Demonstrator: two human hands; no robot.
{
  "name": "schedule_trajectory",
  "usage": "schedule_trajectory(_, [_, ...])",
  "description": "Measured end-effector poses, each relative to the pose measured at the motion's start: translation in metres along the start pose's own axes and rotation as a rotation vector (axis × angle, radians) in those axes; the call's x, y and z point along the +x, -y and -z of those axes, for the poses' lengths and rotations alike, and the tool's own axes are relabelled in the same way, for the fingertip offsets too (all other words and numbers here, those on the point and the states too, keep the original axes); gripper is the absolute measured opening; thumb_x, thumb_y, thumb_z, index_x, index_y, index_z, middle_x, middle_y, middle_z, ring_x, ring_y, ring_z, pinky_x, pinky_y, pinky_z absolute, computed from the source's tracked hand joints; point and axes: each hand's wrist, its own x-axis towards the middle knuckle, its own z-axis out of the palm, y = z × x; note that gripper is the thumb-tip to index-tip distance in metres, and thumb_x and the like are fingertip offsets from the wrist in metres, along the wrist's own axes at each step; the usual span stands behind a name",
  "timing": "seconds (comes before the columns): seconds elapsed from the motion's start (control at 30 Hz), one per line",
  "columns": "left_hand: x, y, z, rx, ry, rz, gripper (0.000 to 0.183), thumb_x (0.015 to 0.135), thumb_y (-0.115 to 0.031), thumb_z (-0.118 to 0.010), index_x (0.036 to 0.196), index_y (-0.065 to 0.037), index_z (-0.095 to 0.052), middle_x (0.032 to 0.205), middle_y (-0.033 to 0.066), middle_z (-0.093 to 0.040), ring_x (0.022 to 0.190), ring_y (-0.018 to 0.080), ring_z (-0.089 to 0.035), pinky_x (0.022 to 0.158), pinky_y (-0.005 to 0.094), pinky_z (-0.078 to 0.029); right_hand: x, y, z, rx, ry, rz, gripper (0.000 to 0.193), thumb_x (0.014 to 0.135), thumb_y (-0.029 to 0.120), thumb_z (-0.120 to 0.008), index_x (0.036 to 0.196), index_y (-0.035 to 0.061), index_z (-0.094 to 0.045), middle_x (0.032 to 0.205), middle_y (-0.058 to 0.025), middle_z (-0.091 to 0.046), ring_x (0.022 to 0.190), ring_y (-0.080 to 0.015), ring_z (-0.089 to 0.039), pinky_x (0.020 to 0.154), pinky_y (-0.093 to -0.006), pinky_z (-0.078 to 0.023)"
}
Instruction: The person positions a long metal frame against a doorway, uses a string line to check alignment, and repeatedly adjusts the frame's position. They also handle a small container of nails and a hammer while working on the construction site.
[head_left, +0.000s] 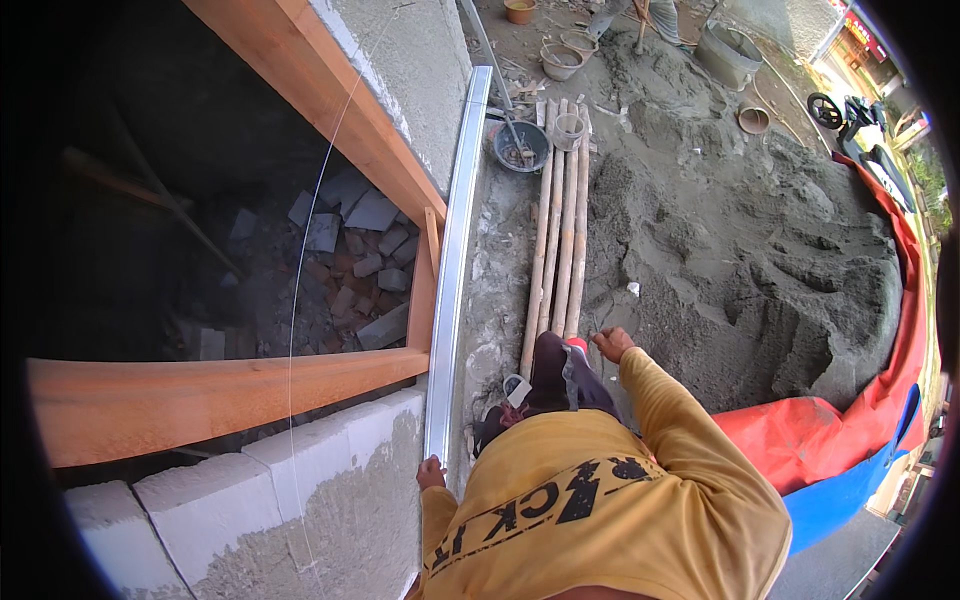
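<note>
At the wall's edge, my left hand point(431, 473) grips the near end of a long silver metal straightedge point(463, 240). The bar runs away from me along the orange-brown wooden frame point(425, 290) and the grey plastered wall point(420, 110). My right hand point(613, 343) is off to the right of my legs, above the sand, with its fingers curled in. Whatever those fingers hold, if anything, is too small to make out. A small red thing point(577, 343) shows beside my knee, partly hidden.
White blocks point(215, 495) form the low wall at left, with a thin string point(292, 330) above. Bamboo poles point(560, 230) lie ahead, near a black basin point(521, 147). A grey sand heap point(740, 250) fills the right, edged by red tarp point(780, 435). Another person's legs point(660, 18) stand far off.
</note>
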Motion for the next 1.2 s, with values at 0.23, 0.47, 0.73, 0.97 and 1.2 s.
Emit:
schedule_trajectory(0.23, [-0.006, 0.09, 0.019, 0.4, 0.108, 0.168, 0.05, 0.085, -0.046, -0.048, 0.076, 0.001, -0.063, 0.072, 0.0146, -0.063, 0.067, 0.0249, -0.063, 0.069, 0.0377, -0.049, 0.06, -0.005, -0.004, -0.199, 0.066, -0.031, 0.045, 0.08, 0.042, -0.054, 0.085, -0.001, -0.067, 0.076, -0.015, -0.067, 0.074, -0.0264, -0.065, 0.072, -0.0369, -0.049])
schedule_trajectory(0.47, [0.019, 0.008, -0.089, 0.076, -0.013, 0.246, 0.043, 0.087, -0.037, -0.052, 0.09, 0.005, -0.061, 0.077, 0.014, -0.062, 0.068, 0.0243, -0.062, 0.059, 0.0362, -0.051, 0.169, 0.014, 0.098, -0.513, 0.107, 0.124, 0.047, 0.082, 0.043, -0.049, 0.094, 0.0009, -0.066, 0.086, -0.0181, -0.066, 0.091, -0.0312, -0.063, 0.086, -0.0391, -0.045])
schedule_trajectory(0.73, [0.005, -0.222, -0.216, 0.005, -0.065, -0.091, 0.033, 0.082, -0.024, -0.063, 0.102, 0.003, -0.06, 0.093, 0.0144, -0.065, 0.082, 0.0204, -0.063, 0.064, 0.0297, -0.052, 0.261, 0.113, 0.24, -0.272, -0.151, 0.092, 0.044, 0.082, 0.041, -0.051, 0.093, 0.0009, -0.066, 0.093, -0.024, -0.063, 0.096, -0.036, -0.06, 0.086, -0.0424, -0.045])
schedule_trajectory(0.97, [0.03, -0.218, -0.197, 0.198, -0.025, 0.046, 0.037, 0.084, -0.027, -0.059, 0.104, 0.005, -0.059, 0.09, 0.0153, -0.064, 0.073, 0.024, -0.063, 0.066, 0.0326, -0.055, 0.291, 0.102, 0.226, -0.106, -0.105, 0.081, 0.045, 0.083, 0.042, -0.051, 0.089, 0.0, -0.066, 0.082, -0.0209, -0.065, 0.085, -0.034, -0.063, 0.08, -0.0419, -0.046])
schedule_trajectory(1.2, [0.057, -0.179, -0.209, 0.26, -0.006, 0.132, 0.04, 0.086, -0.034, -0.057, 0.091, 0.006, -0.06, 0.076, 0.0122, -0.062, 0.062, 0.0236, -0.063, 0.056, 0.0331, -0.052, 0.29, 0.088, 0.226, -0.165, 0.152, -0.037, 0.055, 0.082, 0.049, -0.045, 0.1, 0.0005, -0.065, 0.101, -0.0259, -0.061, 0.101, -0.0373, -0.058, 0.09, -0.0418, -0.043])
